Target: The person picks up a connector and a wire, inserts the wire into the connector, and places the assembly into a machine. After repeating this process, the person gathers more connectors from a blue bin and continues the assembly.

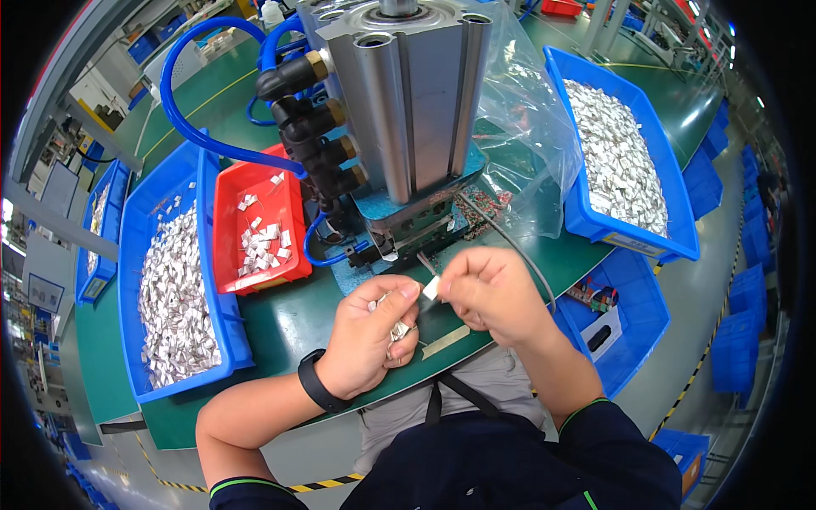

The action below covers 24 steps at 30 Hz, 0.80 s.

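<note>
My left hand (361, 340), with a black band at the wrist, is curled around several small white parts (396, 323). My right hand (500, 297) pinches one small flat white part (432, 288) with thin leads between thumb and fingertips. That part sits between both hands, close to my left thumb tip; whether the thumb touches it I cannot tell. Just beyond my hands stands a pneumatic press (399, 110) with a silver cylinder block, its lower tooling (416, 229) near my fingertips.
On the left, a blue bin (127, 255) and a red bin (223, 195) hold similar white parts. Another full blue bin (625, 242) stands at the right. Blue air hoses (170, 93) loop from the press. A clear plastic bag (527, 127) and a grey cable (523, 251) lie beside it.
</note>
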Tool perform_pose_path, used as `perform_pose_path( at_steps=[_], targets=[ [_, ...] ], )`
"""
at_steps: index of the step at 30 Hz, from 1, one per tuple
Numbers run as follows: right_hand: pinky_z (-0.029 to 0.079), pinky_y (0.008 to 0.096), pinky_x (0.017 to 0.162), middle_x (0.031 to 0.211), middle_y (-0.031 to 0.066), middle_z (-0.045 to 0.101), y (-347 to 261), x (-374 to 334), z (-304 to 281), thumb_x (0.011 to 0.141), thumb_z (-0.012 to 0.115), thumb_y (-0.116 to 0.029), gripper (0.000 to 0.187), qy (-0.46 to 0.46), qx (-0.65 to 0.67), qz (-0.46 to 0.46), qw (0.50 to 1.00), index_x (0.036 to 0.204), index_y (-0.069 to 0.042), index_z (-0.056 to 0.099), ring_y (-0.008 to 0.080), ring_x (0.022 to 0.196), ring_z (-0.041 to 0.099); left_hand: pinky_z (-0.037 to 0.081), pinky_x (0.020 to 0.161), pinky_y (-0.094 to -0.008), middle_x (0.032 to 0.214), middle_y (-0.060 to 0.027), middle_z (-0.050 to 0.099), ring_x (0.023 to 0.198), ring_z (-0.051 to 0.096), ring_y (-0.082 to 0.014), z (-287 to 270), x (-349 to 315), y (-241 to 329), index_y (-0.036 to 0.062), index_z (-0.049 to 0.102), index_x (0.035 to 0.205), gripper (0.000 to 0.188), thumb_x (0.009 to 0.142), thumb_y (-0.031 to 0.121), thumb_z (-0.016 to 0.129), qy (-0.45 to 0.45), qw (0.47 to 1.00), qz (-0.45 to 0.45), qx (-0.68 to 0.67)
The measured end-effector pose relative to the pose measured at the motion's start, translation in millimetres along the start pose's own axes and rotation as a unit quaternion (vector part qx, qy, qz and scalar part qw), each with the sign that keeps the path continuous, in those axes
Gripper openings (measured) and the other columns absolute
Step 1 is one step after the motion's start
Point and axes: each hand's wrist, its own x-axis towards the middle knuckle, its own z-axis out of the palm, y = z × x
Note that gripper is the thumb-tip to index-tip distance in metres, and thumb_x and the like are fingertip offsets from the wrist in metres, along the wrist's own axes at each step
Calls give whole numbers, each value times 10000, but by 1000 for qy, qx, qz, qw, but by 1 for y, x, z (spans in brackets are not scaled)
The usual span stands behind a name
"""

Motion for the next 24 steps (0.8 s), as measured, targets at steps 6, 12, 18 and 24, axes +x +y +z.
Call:
perform_pose_path(
  at_steps=[6, 12, 18, 24],
  targets=[
    [194, 197, 336, 572, 12, 502, -6, 21, -5, 836, 639, -118, 159, 26, 40, 30, 998, 774, 20, 592, 20, 388, 347, 257, 361, -231, 695, -20, 494, 418, 383, -91, -1, 1, -1, 105, 559, 1001, 111, 961, 207, 538, -14, 1000, -2, 13],
    [226, 193, 329, 565, 26, 500, -9, 26, 0, 842, 628, -97, 169, 41, 50, 38, 997, 747, 26, 564, 42, 374, 349, 259, 363, -232, 693, -21, 492, 415, 381, -88, -1, 0, 0, 98, 559, 1002, 122, 963, 211, 536, -17, 1000, -1, 20],
    [224, 191, 328, 567, 26, 503, -8, 26, 0, 839, 633, -101, 165, 43, 51, 33, 997, 759, 30, 571, 39, 374, 350, 260, 363, -230, 692, -22, 492, 412, 380, -89, -1, 0, 0, 94, 556, 1007, 129, 966, 213, 532, -15, 1000, -2, 23],
    [236, 192, 329, 568, 27, 505, -6, 27, 0, 838, 631, -100, 162, 42, 53, 32, 997, 761, 30, 572, 42, 375, 359, 261, 362, -230, 687, -23, 491, 412, 381, -90, -1, 0, 0, 93, 553, 1006, 126, 966, 210, 530, -17, 1000, -2, 21]
  ],
)
